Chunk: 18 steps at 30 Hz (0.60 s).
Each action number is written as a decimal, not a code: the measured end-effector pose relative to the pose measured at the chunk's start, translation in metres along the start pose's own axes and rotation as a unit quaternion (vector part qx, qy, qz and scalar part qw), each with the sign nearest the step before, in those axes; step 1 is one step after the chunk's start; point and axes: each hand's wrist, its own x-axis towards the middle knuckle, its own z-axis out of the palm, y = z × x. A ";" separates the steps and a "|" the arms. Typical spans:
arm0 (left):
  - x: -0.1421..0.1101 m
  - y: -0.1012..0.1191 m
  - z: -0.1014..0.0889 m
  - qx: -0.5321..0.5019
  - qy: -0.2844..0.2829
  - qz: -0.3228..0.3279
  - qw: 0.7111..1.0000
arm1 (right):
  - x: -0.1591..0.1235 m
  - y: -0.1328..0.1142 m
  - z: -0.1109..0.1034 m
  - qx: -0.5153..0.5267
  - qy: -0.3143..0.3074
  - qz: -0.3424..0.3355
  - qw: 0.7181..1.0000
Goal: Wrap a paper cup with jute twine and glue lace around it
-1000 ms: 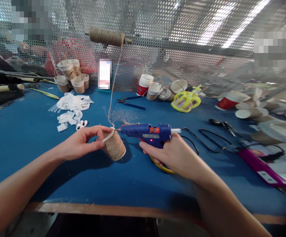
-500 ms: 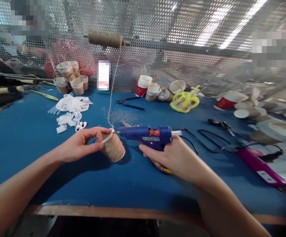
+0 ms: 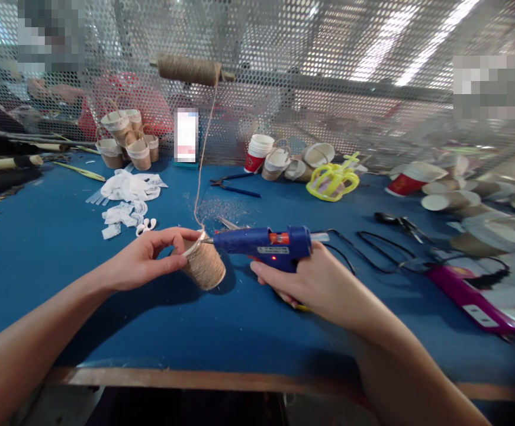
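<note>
My left hand (image 3: 153,257) grips the rim of a twine-wrapped cup (image 3: 205,266), which lies tilted just above or on the blue table. A strand of twine (image 3: 200,171) runs from the cup's rim up to a twine spool (image 3: 189,70) mounted on the mesh. In my right hand (image 3: 304,275) is a blue glue gun (image 3: 261,241) with its red light lit and a clear glue stick poking out of the back. The gun's nozzle meets the cup near the rim, by the twine. Part of a yellow scissors handle (image 3: 302,307) shows beneath my right hand.
White lace pieces (image 3: 131,186) lie at the left, with finished-looking twine cups (image 3: 138,155) stacked behind. Pliers (image 3: 237,184), red paper cups (image 3: 257,155) and a yellow basket-like frame (image 3: 332,182) stand at the back. A black cord and a purple power strip (image 3: 475,305) lie at the right.
The glue gun's tip has shifted slightly left and down along the cup's rim. Less of the yellow handle shows under my right hand. My left hand holds its place.
</note>
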 end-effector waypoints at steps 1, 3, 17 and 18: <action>0.000 0.001 0.000 0.000 -0.002 0.000 1.000 | 0.000 0.000 0.000 0.004 -0.007 0.000 1.000; 0.000 0.002 0.001 0.001 -0.001 -0.001 1.000 | -0.001 -0.001 -0.002 0.020 -0.023 0.004 1.000; 0.000 0.005 -0.002 0.011 0.001 -0.002 1.000 | 0.055 0.041 -0.026 0.085 0.166 0.074 0.980; 0.000 0.005 -0.003 0.012 0.002 -0.003 1.000 | 0.061 0.045 -0.025 0.077 0.165 0.078 0.980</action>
